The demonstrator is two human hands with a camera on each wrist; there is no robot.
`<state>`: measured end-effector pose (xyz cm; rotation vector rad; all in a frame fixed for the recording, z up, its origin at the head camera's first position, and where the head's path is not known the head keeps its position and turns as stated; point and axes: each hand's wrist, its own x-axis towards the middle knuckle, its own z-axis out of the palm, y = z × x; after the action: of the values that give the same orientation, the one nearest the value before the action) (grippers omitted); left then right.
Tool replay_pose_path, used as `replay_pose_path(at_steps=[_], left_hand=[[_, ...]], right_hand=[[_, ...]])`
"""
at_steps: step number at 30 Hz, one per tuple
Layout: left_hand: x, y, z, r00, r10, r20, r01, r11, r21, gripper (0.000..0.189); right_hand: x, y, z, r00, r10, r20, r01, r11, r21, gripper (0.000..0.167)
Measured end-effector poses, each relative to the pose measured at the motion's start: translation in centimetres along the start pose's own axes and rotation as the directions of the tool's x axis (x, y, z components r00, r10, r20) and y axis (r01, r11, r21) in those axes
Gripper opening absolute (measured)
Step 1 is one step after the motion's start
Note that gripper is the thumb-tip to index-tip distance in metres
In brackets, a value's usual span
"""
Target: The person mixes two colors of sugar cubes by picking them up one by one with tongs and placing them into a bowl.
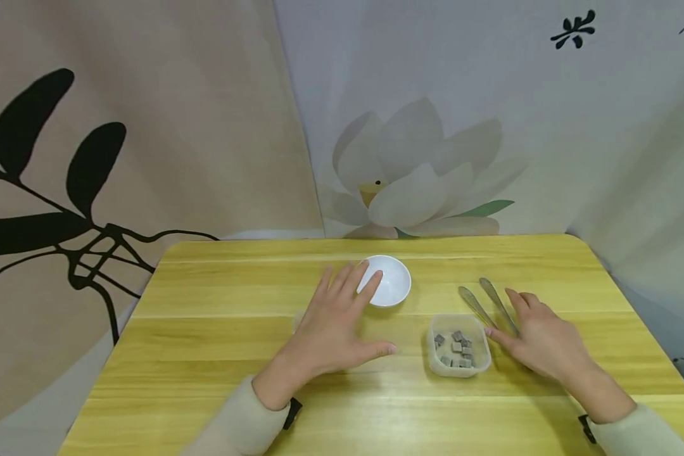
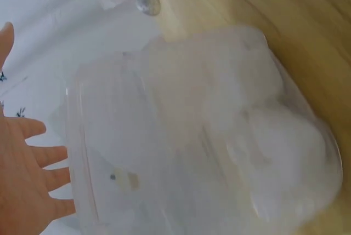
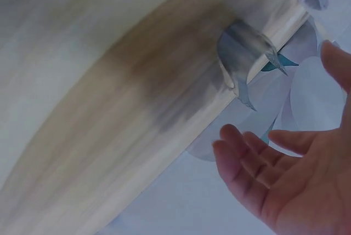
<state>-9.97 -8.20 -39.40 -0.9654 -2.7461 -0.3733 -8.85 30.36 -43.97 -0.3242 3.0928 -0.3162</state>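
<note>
My left hand [image 1: 333, 323] hovers with spread fingers just in front of a small white bowl [image 1: 393, 285], its fingertips overlapping the rim in the head view. Under that hand is a translucent plastic container [image 2: 88, 153] with white rounded lumps [image 2: 290, 164] in it, blurred in the left wrist view and mostly hidden in the head view. My right hand [image 1: 547, 339], fingers loosely bent, is beside metal tongs [image 1: 493, 296] and holds nothing. Its thumb is close to a clear square tub [image 1: 458, 372] of several grey cubes [image 1: 457, 347]; whether it touches the tub I cannot tell.
All of this stands on a yellow wood-grain table [image 1: 205, 354]. Behind its far edge hangs a curtain [image 1: 433, 76] printed with a pale flower and dark leaves. The tongs lie between the tub and my right hand.
</note>
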Motion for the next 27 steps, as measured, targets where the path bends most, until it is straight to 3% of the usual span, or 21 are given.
replay_pose_path(at_steps=[18, 27], left_hand=[[1.9, 4.6, 2.1, 0.990, 0.103, 0.092, -0.113, 0.988, 0.110, 0.112], [2.4, 6.1, 3.4, 0.981, 0.140, 0.133, -0.158, 0.977, 0.140, 0.120]], right_hand=[[0.1, 0.2, 0.9, 1.000, 0.009, 0.023, -0.008, 1.000, -0.029, 0.084], [0.2, 0.3, 1.2, 0.998, 0.010, 0.056, -0.009, 1.000, -0.009, 0.082]])
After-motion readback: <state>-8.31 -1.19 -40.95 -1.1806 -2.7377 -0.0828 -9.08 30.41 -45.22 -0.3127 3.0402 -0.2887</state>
